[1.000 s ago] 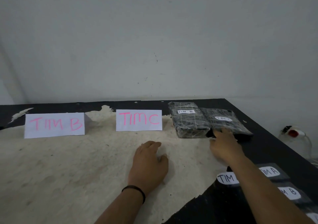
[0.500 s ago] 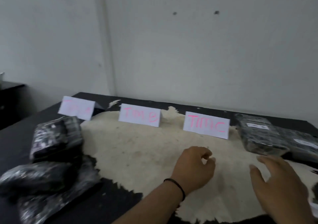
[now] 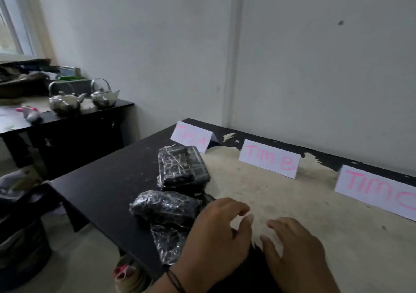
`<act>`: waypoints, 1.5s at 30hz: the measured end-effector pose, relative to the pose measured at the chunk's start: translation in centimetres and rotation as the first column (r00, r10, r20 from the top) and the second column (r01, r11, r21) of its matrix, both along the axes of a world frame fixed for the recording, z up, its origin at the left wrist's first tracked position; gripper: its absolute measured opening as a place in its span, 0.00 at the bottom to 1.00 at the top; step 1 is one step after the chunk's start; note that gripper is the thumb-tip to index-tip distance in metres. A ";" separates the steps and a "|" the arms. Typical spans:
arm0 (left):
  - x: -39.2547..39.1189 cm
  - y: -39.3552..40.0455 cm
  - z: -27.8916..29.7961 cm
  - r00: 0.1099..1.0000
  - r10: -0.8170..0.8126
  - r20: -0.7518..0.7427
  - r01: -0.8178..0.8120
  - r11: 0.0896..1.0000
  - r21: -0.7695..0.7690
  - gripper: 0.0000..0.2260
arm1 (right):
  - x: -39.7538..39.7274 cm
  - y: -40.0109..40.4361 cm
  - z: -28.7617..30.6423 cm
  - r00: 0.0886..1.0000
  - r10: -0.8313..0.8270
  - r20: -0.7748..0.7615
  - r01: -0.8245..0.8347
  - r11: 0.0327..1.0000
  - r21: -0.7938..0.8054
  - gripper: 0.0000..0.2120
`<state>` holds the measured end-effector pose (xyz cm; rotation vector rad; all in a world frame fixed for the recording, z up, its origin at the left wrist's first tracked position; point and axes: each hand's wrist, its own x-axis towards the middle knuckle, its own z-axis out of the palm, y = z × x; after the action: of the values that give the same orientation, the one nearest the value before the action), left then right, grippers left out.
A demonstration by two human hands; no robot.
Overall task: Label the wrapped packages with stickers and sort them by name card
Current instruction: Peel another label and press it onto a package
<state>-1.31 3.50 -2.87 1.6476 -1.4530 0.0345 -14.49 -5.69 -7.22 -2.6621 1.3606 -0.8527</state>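
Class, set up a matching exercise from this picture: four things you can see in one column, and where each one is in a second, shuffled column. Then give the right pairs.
Things
1. Tim A card
2. Tim B card
3. metal teapots
4. left hand

Places
a. on the side cabinet by the window
b. middle of the card row
c. right beside the nearest wrapped packages
d. far left corner of the table

Pairs: 1-d, 2-b, 3-a, 4-c

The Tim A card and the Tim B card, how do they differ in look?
The Tim A card stands at the table's far left corner on black surface, its pink lettering faint; the Tim B card stands to its right on the worn pale patch, with bolder lettering. A wrapped package lies right in front of Tim A, none before Tim B. Both are folded white paper.
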 end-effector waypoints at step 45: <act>2.2 -0.2 2.8 0.845 -0.218 -0.489 0.283 0.957 0.062 0.13 | -3.4 1.8 2.3 0.984 0.132 0.116 -0.158 0.955 0.252 0.15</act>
<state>0.89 3.28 -0.09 1.4183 -1.2858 -0.5931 -17.88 -3.86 -4.93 -2.4491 1.1490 -0.7215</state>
